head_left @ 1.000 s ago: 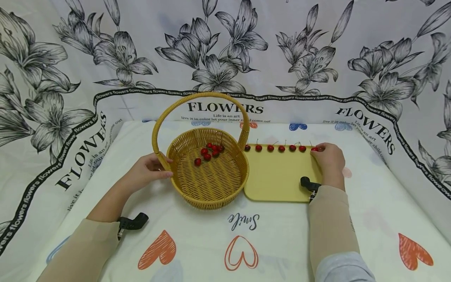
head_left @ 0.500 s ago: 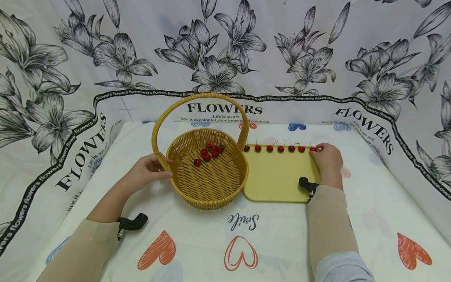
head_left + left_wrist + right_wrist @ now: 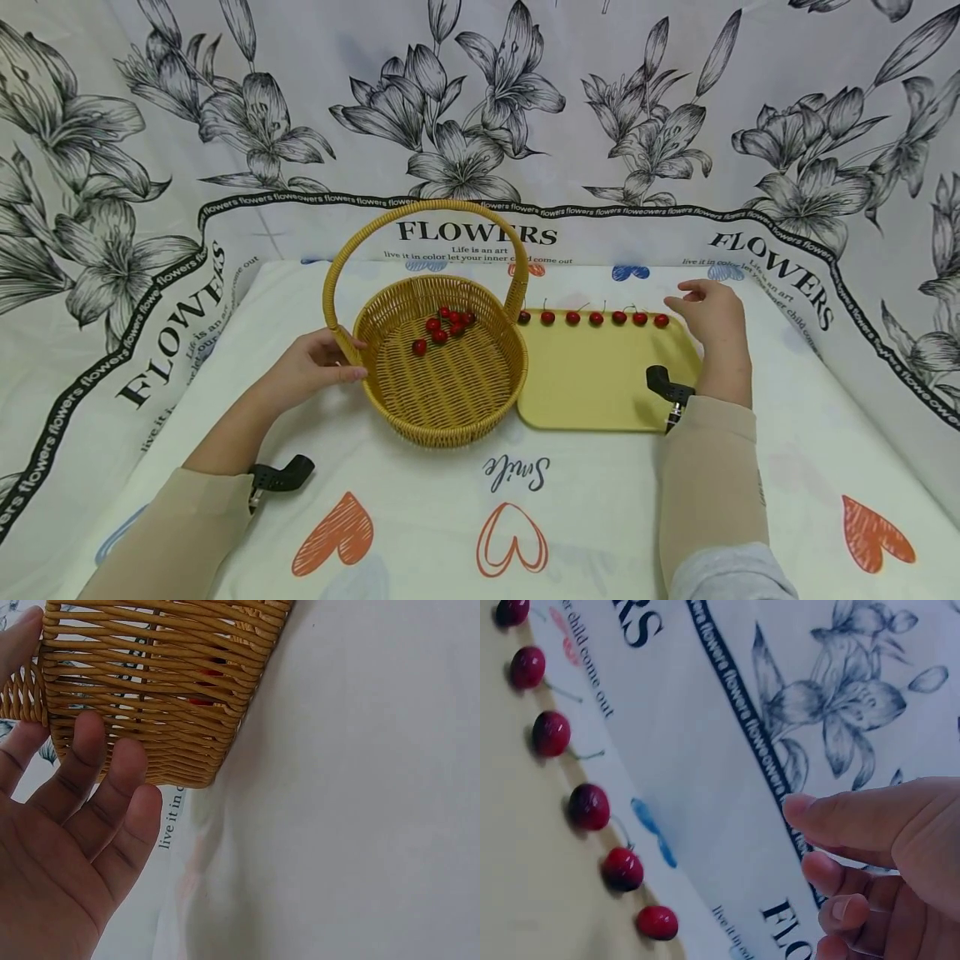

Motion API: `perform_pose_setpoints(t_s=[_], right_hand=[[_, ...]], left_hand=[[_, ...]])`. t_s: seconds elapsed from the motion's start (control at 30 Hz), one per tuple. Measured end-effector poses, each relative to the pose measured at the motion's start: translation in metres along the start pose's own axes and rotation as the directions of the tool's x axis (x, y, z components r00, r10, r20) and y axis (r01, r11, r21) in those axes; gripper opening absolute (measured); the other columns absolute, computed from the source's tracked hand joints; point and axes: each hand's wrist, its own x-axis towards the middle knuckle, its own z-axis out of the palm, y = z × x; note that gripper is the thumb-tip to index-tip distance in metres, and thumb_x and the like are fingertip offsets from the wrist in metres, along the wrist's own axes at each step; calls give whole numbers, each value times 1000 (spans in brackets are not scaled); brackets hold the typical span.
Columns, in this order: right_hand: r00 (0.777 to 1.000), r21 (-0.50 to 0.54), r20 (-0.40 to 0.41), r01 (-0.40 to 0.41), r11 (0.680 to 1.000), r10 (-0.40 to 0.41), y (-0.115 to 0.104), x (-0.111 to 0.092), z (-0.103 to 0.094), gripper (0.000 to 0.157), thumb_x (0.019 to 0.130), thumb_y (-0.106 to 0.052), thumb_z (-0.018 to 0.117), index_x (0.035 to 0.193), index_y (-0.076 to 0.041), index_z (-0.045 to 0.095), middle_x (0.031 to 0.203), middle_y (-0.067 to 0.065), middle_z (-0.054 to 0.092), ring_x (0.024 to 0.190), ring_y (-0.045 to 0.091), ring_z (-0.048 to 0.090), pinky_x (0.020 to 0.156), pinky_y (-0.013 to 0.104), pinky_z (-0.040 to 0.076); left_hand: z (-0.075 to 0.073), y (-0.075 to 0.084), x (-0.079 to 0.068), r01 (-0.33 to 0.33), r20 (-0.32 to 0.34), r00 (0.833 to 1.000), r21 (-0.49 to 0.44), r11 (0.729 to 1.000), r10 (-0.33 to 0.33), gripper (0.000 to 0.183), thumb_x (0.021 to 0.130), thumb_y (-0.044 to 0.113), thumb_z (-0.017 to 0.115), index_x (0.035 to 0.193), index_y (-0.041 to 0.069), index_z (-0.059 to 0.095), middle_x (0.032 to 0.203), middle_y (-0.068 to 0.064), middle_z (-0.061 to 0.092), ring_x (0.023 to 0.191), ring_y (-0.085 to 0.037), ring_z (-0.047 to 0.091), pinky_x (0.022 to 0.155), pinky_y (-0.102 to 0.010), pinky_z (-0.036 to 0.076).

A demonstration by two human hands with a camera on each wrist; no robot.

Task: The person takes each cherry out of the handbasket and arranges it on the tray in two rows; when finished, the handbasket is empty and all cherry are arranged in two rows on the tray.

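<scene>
My left hand [image 3: 318,362] pinches the wicker basket [image 3: 442,433] at the left foot of its tall handle, between thumb and index finger. The other fingers [image 3: 127,761] lie along the outside of the woven wall. Several cherries [image 3: 439,336] sit on the basket floor toward the back. To the right, a row of cherries [image 3: 596,318] with stems lines the far edge of a yellow tray [image 3: 592,375]. My right hand [image 3: 712,317] hovers over the tray's far right corner, beside the end cherry [image 3: 658,922]. Its fingers are loosely bent, hold nothing and are apart from the fruit.
A white tablecloth [image 3: 405,517] printed with hearts and lettering covers the table. Floral fabric [image 3: 465,108] rises behind and along both sides. The basket's right side meets or slightly overlaps the tray's left edge, and its handle arches high.
My right hand has let go of the end cherry and moved up and to the right. That cherry now stands on the tray's edge. My left hand stays on the basket.
</scene>
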Motion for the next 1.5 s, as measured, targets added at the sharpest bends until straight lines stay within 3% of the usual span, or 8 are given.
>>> perform_pose_setpoints(t_s=[0.13, 0.33, 0.6, 0.9, 1.03, 1.13, 1.37, 1.5], right_hand=[[999, 81, -11, 52, 995, -51, -23, -10, -9, 59, 102, -42, 62, 147, -5, 54, 134, 21, 53, 117, 38, 46, 88, 50, 43], [990, 203, -17, 144, 969, -143, -55, -26, -12, 56, 98, -48, 66, 143, -16, 60, 121, 5, 57, 93, 23, 52, 71, 33, 46], [956, 348, 45, 256, 902, -289, -98, -51, -1, 44, 97, -42, 71, 133, -16, 67, 108, 1, 58, 66, 19, 47, 48, 30, 36], [896, 378, 176, 320, 868, -407, -130, -65, 32, 33, 99, -38, 71, 124, -18, 72, 108, 5, 63, 70, 22, 48, 56, 31, 41], [858, 385, 242, 343, 857, -453, -139, -71, 45, 31, 100, -34, 71, 123, -13, 72, 106, 6, 65, 75, 26, 54, 62, 32, 44], [813, 392, 282, 386, 835, -509, -148, -77, 54, 29, 100, -29, 70, 121, -10, 72, 104, 6, 67, 77, 27, 54, 64, 33, 43], [710, 385, 361, 478, 790, -605, -162, -92, 92, 20, 100, -28, 70, 115, -15, 74, 99, 1, 66, 79, 24, 54, 66, 37, 46], [682, 373, 415, 477, 796, -603, -164, -96, 116, 21, 99, -33, 71, 115, -19, 74, 96, 0, 64, 81, 24, 55, 66, 35, 46]], left_hand=[[0, 1, 0, 4, -3, 1000, 3, 1000, -4, 34, 89, -2, 77, 119, -8, 63, 107, -12, 69, 93, -16, 67, 76, -26, 57], [0, 2, 0, 14, -3, 1000, 0, 1000, -14, 34, 89, -2, 77, 119, -9, 63, 106, -12, 69, 93, -16, 67, 76, -26, 57], [0, 2, -1, 24, -1, 1000, 2, 1000, -24, 34, 89, -2, 78, 119, -8, 63, 107, -13, 69, 94, -16, 67, 76, -26, 57], [0, 3, -1, 23, 1, 1000, -3, 1000, -23, 34, 89, -1, 77, 119, -8, 63, 108, -14, 69, 93, -17, 67, 75, -27, 57], [0, 3, -1, 19, 2, 1000, -3, 1000, -19, 34, 90, -1, 77, 119, -8, 63, 107, -14, 69, 93, -17, 67, 75, -26, 56], [0, 3, -1, 12, 1, 1000, -2, 1000, -12, 34, 90, -2, 77, 119, -9, 63, 106, -15, 69, 92, -17, 67, 74, -26, 56], [0, 4, -1, 17, -3, 1000, 13, 1000, -17, 34, 90, -1, 77, 120, -9, 62, 108, -18, 68, 93, -17, 67, 75, -26, 56], [0, 4, -1, 18, 0, 1000, 11, 1000, -18, 34, 90, -1, 77, 120, -9, 63, 107, -18, 68, 93, -17, 67, 75, -26, 56]])
